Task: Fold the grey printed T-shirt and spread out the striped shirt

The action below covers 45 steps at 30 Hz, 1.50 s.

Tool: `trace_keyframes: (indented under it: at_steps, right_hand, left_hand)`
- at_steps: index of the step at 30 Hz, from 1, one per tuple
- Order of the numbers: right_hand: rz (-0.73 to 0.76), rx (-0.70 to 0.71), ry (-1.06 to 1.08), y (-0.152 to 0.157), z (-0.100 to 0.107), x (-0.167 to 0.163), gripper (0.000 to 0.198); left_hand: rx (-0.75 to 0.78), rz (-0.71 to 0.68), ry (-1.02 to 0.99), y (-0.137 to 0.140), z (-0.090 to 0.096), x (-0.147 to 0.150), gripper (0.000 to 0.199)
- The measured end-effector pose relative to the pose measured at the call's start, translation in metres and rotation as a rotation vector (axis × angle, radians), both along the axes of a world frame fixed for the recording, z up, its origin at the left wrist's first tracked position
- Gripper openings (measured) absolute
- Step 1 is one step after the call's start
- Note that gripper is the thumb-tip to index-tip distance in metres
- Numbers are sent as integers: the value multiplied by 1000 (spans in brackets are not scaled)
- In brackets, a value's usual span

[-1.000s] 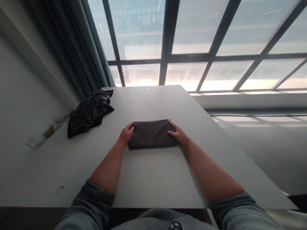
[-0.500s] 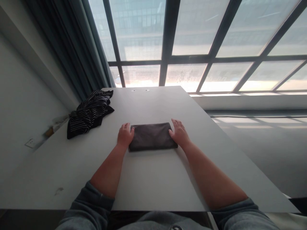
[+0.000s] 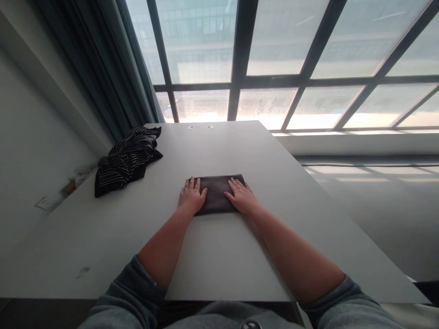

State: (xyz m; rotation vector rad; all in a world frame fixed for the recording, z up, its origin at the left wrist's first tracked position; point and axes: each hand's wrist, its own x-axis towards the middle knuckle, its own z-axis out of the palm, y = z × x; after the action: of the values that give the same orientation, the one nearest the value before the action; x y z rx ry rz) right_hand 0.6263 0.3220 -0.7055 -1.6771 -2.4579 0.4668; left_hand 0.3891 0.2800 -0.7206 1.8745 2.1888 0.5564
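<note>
A dark grey-brown cloth, folded into a flat rectangle, lies in the middle of the white table. On its left end rests my left hand, palm down with the fingers spread. My right hand lies flat over the right end, fingers stretched forward and thumb pointing inward. Between the two hands the cloth's middle shows bare. Whether the cloth is a garment cannot be made out from its folded form.
A crumpled black garment with white stripes lies at the table's left edge. Behind it hangs a dark curtain. Two small round fittings sit near the far edge, below a large window. A wall socket is at the left.
Both hands have moved inward from the ends of the folded cloth onto its top and now lie flatter, fingers spread. The cloth has stayed in about the same place.
</note>
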Motion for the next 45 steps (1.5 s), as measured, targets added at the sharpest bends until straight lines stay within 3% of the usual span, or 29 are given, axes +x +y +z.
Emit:
trace_keyframes:
  at_steps: [3,7,14,17,21,27,32,34,36,39,42,45]
  right_hand:
    - [-73,-30,-57,3,4,4,77]
    - [-88,-23,-70,5,3,6,80]
    - [-219,-3,29,20,-8,19,85]
    - [-264,17,126,26,-11,26,86]
    - [-185,43,301,28,-13,32,83]
    - [-146,56,659,34,-18,39,65]
    - [-237,-185,1086,41,-22,42,74]
    - [-267,-229,1196,40,-21,42,85]
    - [-275,-303,1292,38,-16,42,97]
    - [-264,-479,1362,31,-6,41,107]
    - [-296,-619,1329,25,4,40,106]
    - [-298,-629,1314,23,9,39,88]
  left_hand:
    - [-87,80,83,2,2,-7,74]
    - [-141,124,25,8,-3,-18,76]
    - [12,66,-154,15,-12,-28,68]
    - [82,67,-237,16,-13,-30,63]
    - [187,40,-373,19,-17,-34,64]
    - [302,44,-621,22,-17,-41,56]
    - [229,153,-1175,22,-9,-44,71]
    - [106,144,-1434,19,-5,-45,74]
    - [-89,59,-1603,16,0,-47,65]
    - [-253,-31,-1696,11,7,-50,51]
    - [-205,-49,-1714,7,11,-50,48]
    - [-172,-75,-1708,4,13,-48,52]
